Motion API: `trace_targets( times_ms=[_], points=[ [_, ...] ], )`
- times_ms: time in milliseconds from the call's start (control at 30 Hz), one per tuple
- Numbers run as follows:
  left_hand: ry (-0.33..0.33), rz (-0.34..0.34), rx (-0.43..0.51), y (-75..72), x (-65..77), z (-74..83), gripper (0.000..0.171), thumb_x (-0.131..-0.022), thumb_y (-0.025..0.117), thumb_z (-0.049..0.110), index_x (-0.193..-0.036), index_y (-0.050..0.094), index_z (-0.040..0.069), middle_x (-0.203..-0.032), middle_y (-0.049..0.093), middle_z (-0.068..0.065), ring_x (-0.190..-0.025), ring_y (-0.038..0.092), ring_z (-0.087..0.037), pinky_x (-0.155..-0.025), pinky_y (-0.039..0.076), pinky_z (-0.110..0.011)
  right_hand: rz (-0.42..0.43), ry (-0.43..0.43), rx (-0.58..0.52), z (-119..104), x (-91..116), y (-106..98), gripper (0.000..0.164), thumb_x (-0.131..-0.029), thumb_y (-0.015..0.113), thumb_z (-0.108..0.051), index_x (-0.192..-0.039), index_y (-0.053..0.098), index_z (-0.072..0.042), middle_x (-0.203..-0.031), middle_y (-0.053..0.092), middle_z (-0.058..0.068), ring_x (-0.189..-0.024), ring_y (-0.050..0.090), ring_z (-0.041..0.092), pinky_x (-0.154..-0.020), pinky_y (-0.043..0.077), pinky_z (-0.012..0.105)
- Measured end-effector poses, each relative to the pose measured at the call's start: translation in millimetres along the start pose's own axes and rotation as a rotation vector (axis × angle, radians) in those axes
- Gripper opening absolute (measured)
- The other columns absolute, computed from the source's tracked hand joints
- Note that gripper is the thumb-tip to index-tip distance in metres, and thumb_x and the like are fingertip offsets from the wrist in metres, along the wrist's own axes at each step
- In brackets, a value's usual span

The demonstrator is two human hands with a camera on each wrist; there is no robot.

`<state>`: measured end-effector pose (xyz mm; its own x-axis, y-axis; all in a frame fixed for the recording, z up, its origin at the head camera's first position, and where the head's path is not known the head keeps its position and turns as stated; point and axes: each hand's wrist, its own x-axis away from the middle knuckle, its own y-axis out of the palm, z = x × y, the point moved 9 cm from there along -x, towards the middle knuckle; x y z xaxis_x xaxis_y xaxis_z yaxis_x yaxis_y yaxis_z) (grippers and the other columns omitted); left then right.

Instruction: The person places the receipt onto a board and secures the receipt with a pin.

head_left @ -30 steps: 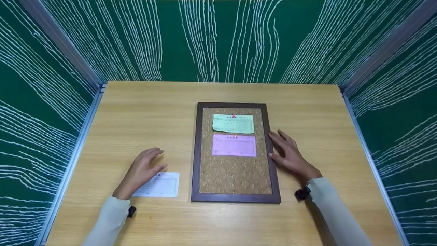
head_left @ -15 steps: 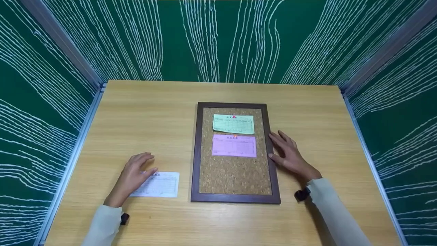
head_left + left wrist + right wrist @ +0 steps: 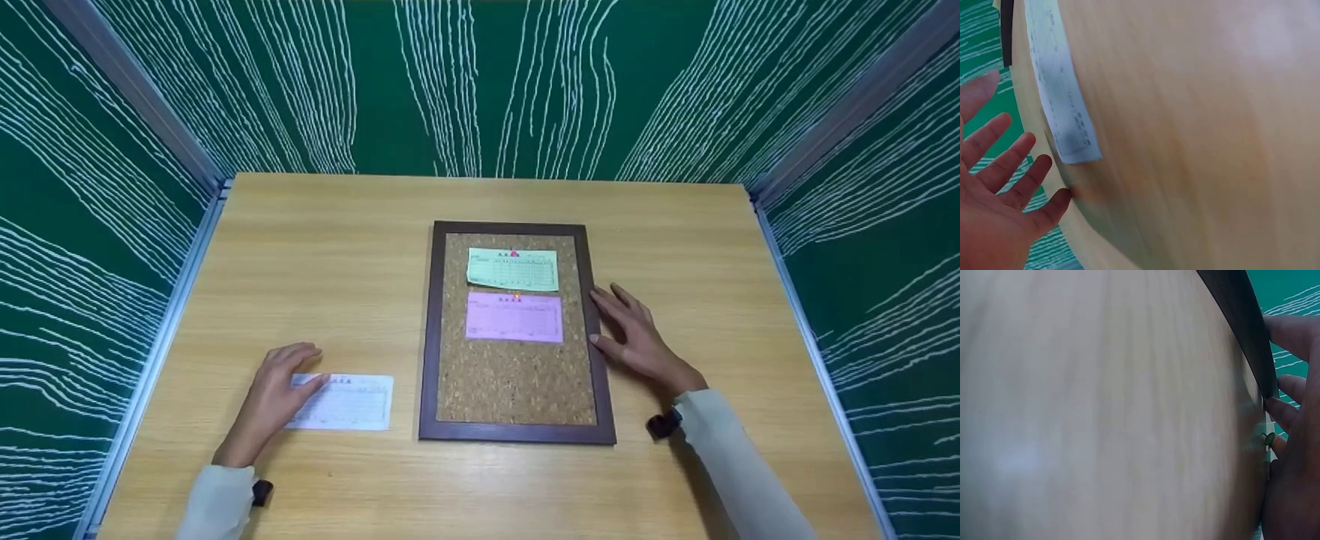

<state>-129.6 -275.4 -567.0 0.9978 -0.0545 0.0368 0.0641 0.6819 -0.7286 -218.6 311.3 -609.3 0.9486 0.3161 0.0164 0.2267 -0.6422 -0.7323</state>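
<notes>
My left hand (image 3: 270,390), fingers spread and loosely bent, is above the left end of a white printed paper slip (image 3: 349,405). The left wrist view shows the same slip (image 3: 1064,84) flat on the table, with nothing between the fingers. My right hand (image 3: 637,337) rests its fingertips and thumb against the right edge of a brown-framed cork board (image 3: 517,382). A green slip (image 3: 517,270) and a purple slip (image 3: 514,322) hang on the board, each with a small reddish pin at its top. In the right wrist view, a small green object (image 3: 1269,439) shows beside a finger.
The board lies flat on a light wooden table (image 3: 337,247), right of the white slip. Green panels (image 3: 660,97) with white wavy lines stand along the back and both sides. A dark band device is worn on each wrist.
My left hand has drawn back to the left and toward me, uncovering more of the white slip. The right hand and the board stay in place.
</notes>
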Motion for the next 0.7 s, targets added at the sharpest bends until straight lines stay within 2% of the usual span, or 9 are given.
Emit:
trace_targets(
  times_ms=[467,700],
  points=[
    [0.014,0.060,0.041,-9.7,13.3,-18.0,0.034,-0.096,0.084,0.003,-0.128,0.076,-0.005,-0.148,0.064,-0.024,-0.148,0.045,-0.043,-0.124,0.035,-0.061,0.000,-0.042,-0.013,-1,-2,0,0.079,-0.103,0.075,-0.031,-0.173,0.039,-0.017,-0.180,0.032,0.011,-0.169,0.011,0.042,-0.128,0.010,0.075],
    [0.022,0.085,0.031,-11.8,17.3,-25.9,0.030,-0.097,0.082,-0.001,-0.126,0.076,-0.005,-0.154,0.058,-0.026,-0.154,0.037,-0.046,-0.126,0.029,-0.067,-0.010,-0.029,-0.015,0,-2,0,0.080,-0.103,0.075,-0.030,-0.173,0.038,-0.017,-0.181,0.030,0.011,-0.169,0.009,0.042,-0.128,0.009,0.075]
  ],
)
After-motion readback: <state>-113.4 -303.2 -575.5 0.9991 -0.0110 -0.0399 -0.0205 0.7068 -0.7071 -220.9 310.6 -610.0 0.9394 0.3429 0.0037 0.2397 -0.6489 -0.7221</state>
